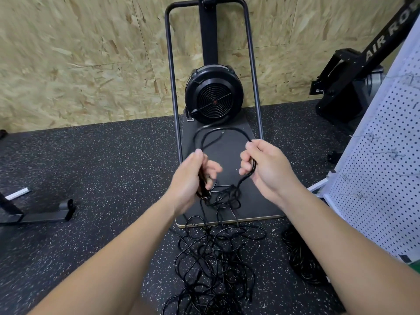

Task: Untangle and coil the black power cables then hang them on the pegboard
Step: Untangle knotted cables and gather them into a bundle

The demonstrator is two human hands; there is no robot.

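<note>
Both hands hold one black power cable in front of me. My left hand (193,176) is closed on a gathered bunch of cable strands. My right hand (268,167) grips the other side. A loop of black cable (221,130) arcs up between the two hands. Below them the cable hangs into a tangled knot (227,196), which runs down to a loose tangle of black cables (216,258) on the floor. A coiled black cable bundle (302,260) lies on the floor at the right, partly behind my right forearm. The white pegboard (381,178) stands at the right edge.
A black fan machine (213,94) with a metal tube frame stands on a dark platform (229,214) against the chipboard wall. A black rowing machine (350,92) leans at the back right. A metal stand foot (45,212) lies at the left on the speckled rubber floor.
</note>
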